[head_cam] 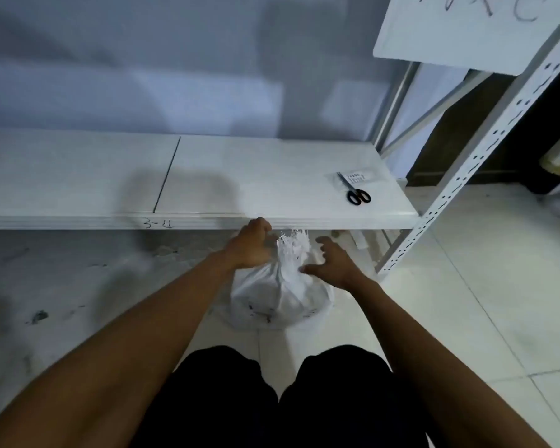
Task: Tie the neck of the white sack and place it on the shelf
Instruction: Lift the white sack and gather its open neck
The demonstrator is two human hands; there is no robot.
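A white sack [280, 299] stands on the floor in front of my knees, below the front edge of the low white shelf [240, 182]. Its neck [291, 253] is gathered into a bunch with a frayed top sticking up. My left hand [253, 245] grips the left side of the bunched neck with curled fingers. My right hand [332, 265] hovers just right of the neck with fingers spread and loosely bent, thumb near the fabric, holding nothing.
Black-handled scissors [354, 190] and a small clear packet [358, 177] lie on the shelf's right end. A perforated white upright [466, 176] rises at the right, with an upper shelf board [466, 27] above. Pale floor tiles [466, 302] spread to the right.
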